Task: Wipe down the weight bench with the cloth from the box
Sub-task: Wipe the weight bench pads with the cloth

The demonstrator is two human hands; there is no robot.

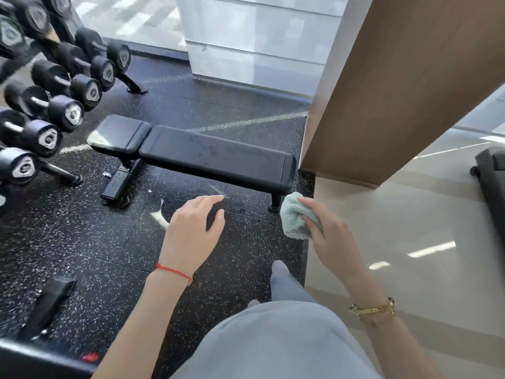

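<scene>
The weight bench [218,157] lies crosswise ahead of me, its near end closest to my right hand [328,236], which grips the cloth [293,217]; my left hand [194,228] is open, empty.

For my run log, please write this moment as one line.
stage: approaching bench | right hand: holds cloth | left hand: open, empty | weight bench: not yet touched

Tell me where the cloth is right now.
In the head view, the cloth is bunched in the right hand, right of centre, just short of the weight bench near its right-end leg.
</scene>
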